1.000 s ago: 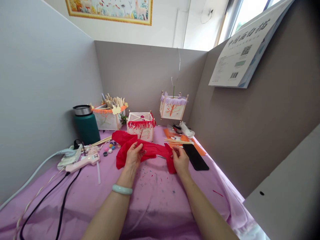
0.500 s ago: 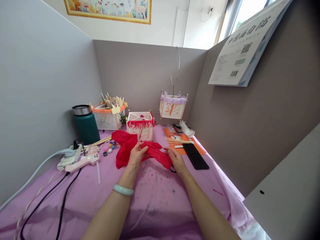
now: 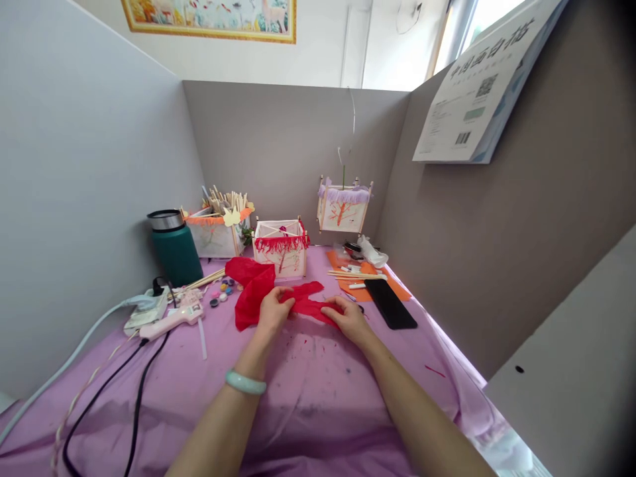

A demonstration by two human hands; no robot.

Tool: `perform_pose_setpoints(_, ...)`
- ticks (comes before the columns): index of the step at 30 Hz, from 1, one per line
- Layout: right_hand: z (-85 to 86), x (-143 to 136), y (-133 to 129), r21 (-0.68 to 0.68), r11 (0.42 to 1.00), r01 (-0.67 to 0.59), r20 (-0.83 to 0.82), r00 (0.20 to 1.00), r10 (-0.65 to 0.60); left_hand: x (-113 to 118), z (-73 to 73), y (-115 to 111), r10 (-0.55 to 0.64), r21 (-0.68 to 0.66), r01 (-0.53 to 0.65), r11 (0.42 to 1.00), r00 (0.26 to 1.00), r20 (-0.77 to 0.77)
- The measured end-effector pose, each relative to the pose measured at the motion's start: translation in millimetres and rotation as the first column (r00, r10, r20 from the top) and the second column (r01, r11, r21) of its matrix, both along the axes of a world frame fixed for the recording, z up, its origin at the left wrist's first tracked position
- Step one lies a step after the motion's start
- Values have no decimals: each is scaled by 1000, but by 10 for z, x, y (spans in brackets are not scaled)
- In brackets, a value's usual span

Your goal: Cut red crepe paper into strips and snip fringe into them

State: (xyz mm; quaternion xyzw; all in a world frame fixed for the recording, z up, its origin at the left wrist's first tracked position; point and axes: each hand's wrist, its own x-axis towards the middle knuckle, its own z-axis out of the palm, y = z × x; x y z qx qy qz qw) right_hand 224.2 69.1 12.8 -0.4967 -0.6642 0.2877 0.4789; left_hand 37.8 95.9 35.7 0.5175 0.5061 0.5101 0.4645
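Observation:
A thin red sheet (image 3: 254, 291), crumpled and soft, lies across the middle of the purple cloth and runs between both hands. My left hand (image 3: 272, 313) pinches it between thumb and fingers, a pale green bangle (image 3: 245, 382) on that wrist. To the right, my right hand (image 3: 348, 320) grips the sheet's other end with fingers pressed together. Behind the hands stands a white box lantern (image 3: 281, 248) with red fringe. Small red scraps are scattered on the cloth just in front of the hands.
Left: a green bottle (image 3: 176, 250), a pink glue gun (image 3: 171, 321) with cables, small paint pots and a box of sticks (image 3: 218, 235). Right: a black phone (image 3: 390, 305), orange paper (image 3: 399, 289) and sticks. A purple-fringed lantern (image 3: 342, 211) hangs behind. Grey partitions (image 3: 298, 146) surround the table.
My right hand has moved slightly left and its fingers have closed further over the red sheet. The sheet between the hands has changed shape, with a gap now showing. The view has shifted slightly.

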Motion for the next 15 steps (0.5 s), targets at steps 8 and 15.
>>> perform_pose_setpoints(8,56,3,-578,61,991,118,553,823,-132,-494,-23,-796,229,338,69,938,609,-759)
perform_pose_setpoints(15,-22,-354,-1125,215,956,-200,710,704,-12,-389,-488,-1150,316,513,582,631,411,-855)
